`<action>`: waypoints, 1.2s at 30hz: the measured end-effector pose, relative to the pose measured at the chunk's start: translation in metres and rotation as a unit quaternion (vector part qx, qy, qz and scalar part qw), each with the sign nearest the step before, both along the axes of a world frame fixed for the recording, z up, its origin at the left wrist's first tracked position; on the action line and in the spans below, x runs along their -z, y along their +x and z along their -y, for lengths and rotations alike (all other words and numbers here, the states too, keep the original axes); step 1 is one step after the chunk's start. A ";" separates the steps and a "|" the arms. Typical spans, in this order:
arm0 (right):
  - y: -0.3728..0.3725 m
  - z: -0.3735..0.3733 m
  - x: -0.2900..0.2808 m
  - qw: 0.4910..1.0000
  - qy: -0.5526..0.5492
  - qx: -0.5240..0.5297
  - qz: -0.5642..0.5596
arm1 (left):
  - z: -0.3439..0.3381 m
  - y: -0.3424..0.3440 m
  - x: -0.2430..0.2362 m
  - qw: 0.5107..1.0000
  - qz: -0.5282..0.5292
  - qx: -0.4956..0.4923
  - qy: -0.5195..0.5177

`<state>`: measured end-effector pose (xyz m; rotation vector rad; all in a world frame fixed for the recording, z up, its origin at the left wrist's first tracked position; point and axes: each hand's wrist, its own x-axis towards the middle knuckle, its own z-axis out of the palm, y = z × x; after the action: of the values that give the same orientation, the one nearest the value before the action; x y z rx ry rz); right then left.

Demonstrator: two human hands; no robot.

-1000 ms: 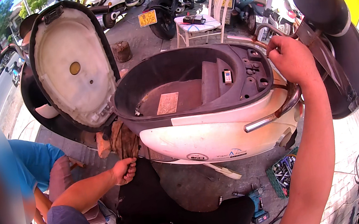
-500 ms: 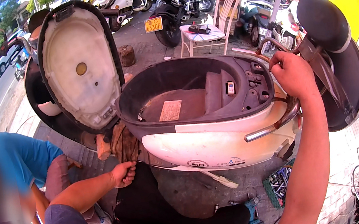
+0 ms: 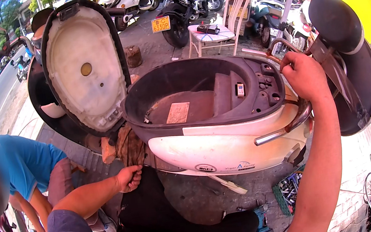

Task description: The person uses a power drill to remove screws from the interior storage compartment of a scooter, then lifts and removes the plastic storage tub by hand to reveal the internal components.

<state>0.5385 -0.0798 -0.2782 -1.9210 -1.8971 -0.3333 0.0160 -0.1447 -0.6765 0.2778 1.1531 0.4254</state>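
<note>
A white electric scooter (image 3: 220, 149) stands crosswise before me, its seat (image 3: 71, 51) tipped up on the left with the pale underside showing. Under it the black storage bucket (image 3: 157, 89) lies uncovered, holding a tan card (image 3: 177, 113) and a small boxy piece (image 3: 240, 90). My right hand (image 3: 304, 75) is closed at the bucket's rear edge, beside the chrome grab rail (image 3: 271, 137); its fingertips hide whatever they pinch. My left hand (image 3: 130, 178) is closed just below a brown rag (image 3: 129, 144), above my dark trouser leg. Anything inside it is hidden.
A person in a blue shirt (image 3: 32, 157) crouches at left. Behind the scooter are a white chair (image 3: 212, 36) and a parked motorcycle (image 3: 178, 10). A green crate of tools (image 3: 289, 192) and a blue power drill (image 3: 262, 223) lie on the ground. A black backrest (image 3: 336, 24) rises at right.
Both hands keep nearly the same place and grip. The view has shifted slightly, and the person in blue has leaned a little.
</note>
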 end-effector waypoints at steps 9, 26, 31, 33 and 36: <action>-0.002 0.000 0.000 1.000 0.002 0.005 -0.005 | 0.000 -0.002 0.001 1.000 0.013 -0.005 -0.005; -0.010 0.004 -0.006 1.000 -0.017 0.020 -0.011 | -0.001 -0.005 0.003 0.999 0.038 0.002 0.001; -0.011 0.004 -0.004 1.000 -0.008 0.016 -0.007 | 0.000 -0.006 0.000 0.999 0.038 0.003 0.009; -0.011 0.004 -0.004 1.000 -0.006 0.013 -0.004 | 0.000 -0.006 0.002 0.999 0.043 0.003 0.008; -0.007 0.003 -0.002 1.000 0.003 0.001 0.002 | 0.000 -0.007 0.003 0.999 0.049 0.000 0.006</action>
<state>0.5313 -0.0826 -0.2763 -1.9205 -1.8940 -0.3423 0.0089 -0.1447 -0.6799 0.2633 1.0543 0.4419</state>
